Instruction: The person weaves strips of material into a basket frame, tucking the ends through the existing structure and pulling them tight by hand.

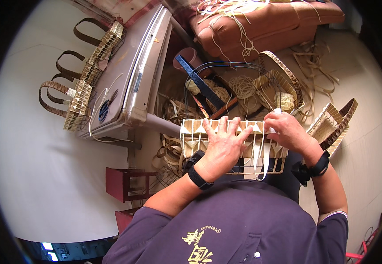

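A partly woven basket [191, 149] of pale strips on a wire frame rests across my lap. My left hand [226, 145] lies on its side wall with the fingers spread, pressing on the weave. At the basket's right upper edge, my right hand [290, 132] has its thumb and fingers pinched together on a pale strip, whose white end [278, 111] sticks up above the fingers. Another loose pale strip [261, 160] hangs in a loop down the near side, over the bare wire grid [279, 166].
Finished baskets with brown handles [78, 99] stand on a table [133, 66] at left, beside blue-handled scissors [104, 110]. Beyond my lap are a blue-handled basket [202, 86], string balls [219, 97] and another basket [336, 125]. Strips drape over a brown sofa [252, 31]. A dark red stool [118, 185] stands left.
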Available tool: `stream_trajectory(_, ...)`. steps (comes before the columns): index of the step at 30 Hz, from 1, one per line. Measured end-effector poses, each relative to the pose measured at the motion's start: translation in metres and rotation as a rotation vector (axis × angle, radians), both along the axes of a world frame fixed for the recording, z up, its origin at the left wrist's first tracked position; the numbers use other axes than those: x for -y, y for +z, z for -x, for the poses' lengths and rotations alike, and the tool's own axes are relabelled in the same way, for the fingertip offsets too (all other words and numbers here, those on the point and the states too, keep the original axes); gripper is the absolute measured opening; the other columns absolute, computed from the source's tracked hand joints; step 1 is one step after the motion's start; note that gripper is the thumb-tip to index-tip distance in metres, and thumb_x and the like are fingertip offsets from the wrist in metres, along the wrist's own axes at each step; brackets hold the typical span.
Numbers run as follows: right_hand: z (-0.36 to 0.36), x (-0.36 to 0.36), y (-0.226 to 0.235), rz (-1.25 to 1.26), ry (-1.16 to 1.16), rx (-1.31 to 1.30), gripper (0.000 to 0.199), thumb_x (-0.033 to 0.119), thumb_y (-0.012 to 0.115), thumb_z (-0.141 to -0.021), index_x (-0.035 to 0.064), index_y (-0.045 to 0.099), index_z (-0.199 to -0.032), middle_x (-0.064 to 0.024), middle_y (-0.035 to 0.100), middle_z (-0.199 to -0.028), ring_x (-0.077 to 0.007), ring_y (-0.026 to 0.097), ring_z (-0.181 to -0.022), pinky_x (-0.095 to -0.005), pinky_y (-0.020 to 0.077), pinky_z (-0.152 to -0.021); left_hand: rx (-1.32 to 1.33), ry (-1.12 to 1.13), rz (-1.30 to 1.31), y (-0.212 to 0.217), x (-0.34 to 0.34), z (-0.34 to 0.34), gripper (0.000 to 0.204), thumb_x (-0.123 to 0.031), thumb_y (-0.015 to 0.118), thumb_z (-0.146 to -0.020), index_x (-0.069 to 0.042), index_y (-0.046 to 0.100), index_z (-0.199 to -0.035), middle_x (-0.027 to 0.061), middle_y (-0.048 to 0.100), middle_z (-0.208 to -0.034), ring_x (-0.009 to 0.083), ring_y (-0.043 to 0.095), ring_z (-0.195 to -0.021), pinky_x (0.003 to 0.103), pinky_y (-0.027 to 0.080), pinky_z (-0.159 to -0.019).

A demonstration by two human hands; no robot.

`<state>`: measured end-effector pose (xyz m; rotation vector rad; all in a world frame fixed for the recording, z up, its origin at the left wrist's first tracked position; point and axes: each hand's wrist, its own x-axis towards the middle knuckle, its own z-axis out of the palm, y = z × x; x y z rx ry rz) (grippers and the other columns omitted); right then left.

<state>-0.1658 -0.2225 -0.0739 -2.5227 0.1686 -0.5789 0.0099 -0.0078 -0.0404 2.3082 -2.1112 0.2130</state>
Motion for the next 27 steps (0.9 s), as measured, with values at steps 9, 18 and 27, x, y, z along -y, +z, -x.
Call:
stream_trajectory(9,-0.010,-0.005,-0.010,-0.056,-0.114,-0.004,0.021,-0.006,0.061,-0.093,0.0053,0.064,-0.110,-0.0176,0.069,-0.104,-0.0453,0.072,-0.094,-0.0537,0.0604,-0.080,-0.069,0.005,-0.002,-0.001,-0.002,0.000,0.057,-0.031,0.077,-0.100,-0.024,0.066,-0.155,0.0174,0.055,-0.160,0.0476,0.049,-0.151,0.092,0.020,-0.118)
stream_trajectory(18,-0.011,0.002,0.004,-0.040,-0.164,0.154,0.015,-0.006,0.066,-0.090,0.0010,0.060,-0.102,-0.0198,0.066,-0.093,-0.0459,0.069,-0.086,-0.0520,0.0587,-0.078,-0.004,0.001,0.023,0.000,-0.003,0.002,0.068,-0.031,0.082,-0.097,-0.027,0.059,-0.161,0.0147,0.055,-0.159,0.0412,0.049,-0.149,0.089,0.032,-0.112)
stream_trajectory(27,-0.008,0.008,0.006,0.092,-0.146,0.109,0.012,0.009,0.076,-0.093,0.0069,0.065,-0.097,-0.0102,0.073,-0.094,-0.0361,0.073,-0.087,-0.0473,0.0570,-0.073,0.006,0.001,0.027,-0.002,-0.005,0.002,0.070,-0.030,0.083,-0.096,-0.027,0.059,-0.161,0.0154,0.052,-0.161,0.0421,0.049,-0.149,0.091,0.032,-0.112)
